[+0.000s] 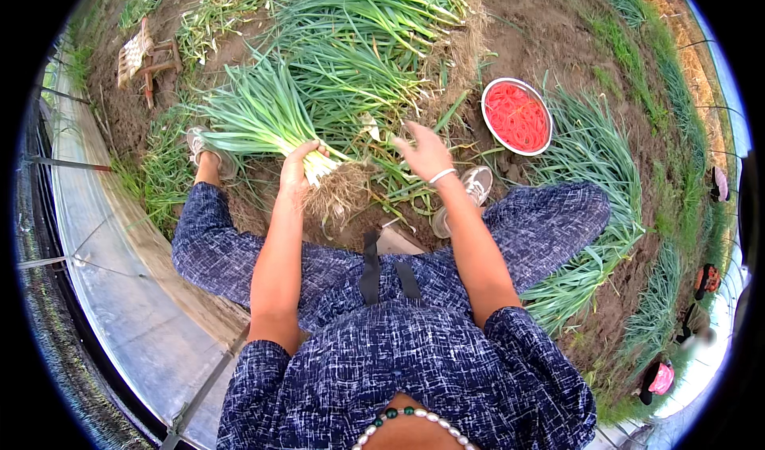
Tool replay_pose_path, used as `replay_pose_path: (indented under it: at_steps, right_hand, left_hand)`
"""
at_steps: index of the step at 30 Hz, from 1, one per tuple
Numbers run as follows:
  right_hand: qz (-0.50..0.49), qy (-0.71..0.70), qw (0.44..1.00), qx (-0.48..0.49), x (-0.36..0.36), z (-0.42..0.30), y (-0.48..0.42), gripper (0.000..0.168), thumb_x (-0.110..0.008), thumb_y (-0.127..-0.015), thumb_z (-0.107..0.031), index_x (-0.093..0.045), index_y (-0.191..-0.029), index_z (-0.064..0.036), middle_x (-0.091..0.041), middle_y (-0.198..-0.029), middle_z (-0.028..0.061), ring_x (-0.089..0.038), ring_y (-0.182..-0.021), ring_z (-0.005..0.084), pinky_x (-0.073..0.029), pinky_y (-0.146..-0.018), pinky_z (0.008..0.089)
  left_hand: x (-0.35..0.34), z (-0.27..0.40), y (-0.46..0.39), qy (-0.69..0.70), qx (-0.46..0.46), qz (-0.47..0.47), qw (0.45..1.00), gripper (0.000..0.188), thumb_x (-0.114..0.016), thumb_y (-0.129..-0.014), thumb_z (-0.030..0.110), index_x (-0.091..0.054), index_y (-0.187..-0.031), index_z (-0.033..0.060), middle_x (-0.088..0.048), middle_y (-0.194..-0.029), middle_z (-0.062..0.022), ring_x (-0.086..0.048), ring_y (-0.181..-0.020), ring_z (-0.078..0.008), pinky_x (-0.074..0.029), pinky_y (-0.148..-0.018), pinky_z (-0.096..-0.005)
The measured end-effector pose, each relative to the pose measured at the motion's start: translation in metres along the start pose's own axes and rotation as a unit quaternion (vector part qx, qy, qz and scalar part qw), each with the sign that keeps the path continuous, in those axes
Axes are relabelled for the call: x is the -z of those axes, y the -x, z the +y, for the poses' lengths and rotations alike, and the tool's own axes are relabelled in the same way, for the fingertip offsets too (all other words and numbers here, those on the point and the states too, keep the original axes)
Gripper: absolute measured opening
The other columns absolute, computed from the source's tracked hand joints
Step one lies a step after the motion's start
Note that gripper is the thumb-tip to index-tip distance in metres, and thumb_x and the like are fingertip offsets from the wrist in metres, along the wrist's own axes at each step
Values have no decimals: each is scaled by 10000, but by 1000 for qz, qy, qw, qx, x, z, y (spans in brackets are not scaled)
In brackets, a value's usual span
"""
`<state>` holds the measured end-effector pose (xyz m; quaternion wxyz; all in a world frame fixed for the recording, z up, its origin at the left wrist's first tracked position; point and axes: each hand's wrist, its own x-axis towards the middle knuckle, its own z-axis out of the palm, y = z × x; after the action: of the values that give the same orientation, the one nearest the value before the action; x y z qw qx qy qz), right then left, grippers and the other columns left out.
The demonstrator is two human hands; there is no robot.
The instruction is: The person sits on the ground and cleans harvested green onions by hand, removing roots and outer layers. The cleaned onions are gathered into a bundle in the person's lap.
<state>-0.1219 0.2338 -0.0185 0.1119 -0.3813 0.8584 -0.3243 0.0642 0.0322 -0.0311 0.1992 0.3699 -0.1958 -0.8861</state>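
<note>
My left hand [297,166] grips a bunch of green onions [272,115] near its white stem ends. Their leaves fan out to the upper left, and a tangle of dry roots [336,194] hangs toward my lap. To the right, my right hand [425,154] is held in the air with its fingers apart and nothing in it. Loose green onions [358,73] lie on the soil just beyond both hands. A round metal bowl [485,111] full of red rubber bands [517,117] stands on the ground to the right of my right hand.
A low wooden stool [146,62] with a woven seat stands at the far left. More onion plants [603,169] lie along my right side. Plastic sheeting [113,223] curves past on the left. Several people, one with a pink hat [661,379], are at the far right.
</note>
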Motion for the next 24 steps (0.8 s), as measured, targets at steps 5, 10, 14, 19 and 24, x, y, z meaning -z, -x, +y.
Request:
replay_pose_path:
  at_steps: [5, 10, 14, 19, 24]
  right_hand:
    - [-193, -185, 963, 36, -49, -34, 17, 262, -549, -880, -274, -629, -974, -43, -655, -871, 133, -624, -815, 276, -476, -755, 365]
    - [-39, -329, 941, -64, -16, -60, -2, 258, -528, -893, -225, -593, -799, 7, -606, -677, 97, -555, -608, 158, -456, -608, 300]
    - [-109, -119, 987, -19, -39, -79, -7, 314, -559, -838, -325, -645, -824, -23, -629, -763, 192, -609, -723, 337, -473, -677, 404]
    - [-289, -278, 914, -56, -50, -67, -2, 265, -636, -811, -231, -613, -741, 23, -625, -684, 116, -576, -627, 159, -452, -597, 308]
    - [-284, -80, 955, -36, -16, -71, -5, 285, -704, -689, -265, -658, -765, 7, -657, -774, 162, -634, -718, 255, -500, -686, 344]
  left_hand:
    - [-2, -12, 4, -1, 30, -12, 999, 113, -583, -806, 7, -558, -900, -49, -599, -728, -118, -611, -666, -231, -546, -631, -327]
    - [8, -12, 5, 32, 47, -43, 997, 212, -569, -803, 2, -538, -1005, -56, -618, -911, -143, -625, -760, -230, -551, -685, -330]
    - [-5, -19, 15, 27, 114, -98, 988, 270, -550, -805, 13, -522, -1068, -42, -616, -949, -143, -619, -857, -256, -544, -739, -356]
    - [6, -23, 4, 19, 74, -61, 995, 200, -572, -807, 45, -530, -988, -28, -594, -835, -131, -605, -825, -257, -529, -761, -380]
    - [-12, -27, 13, 58, 80, -39, 994, 77, -577, -795, 46, -514, -783, 3, -561, -714, -124, -603, -768, -318, -508, -822, -439]
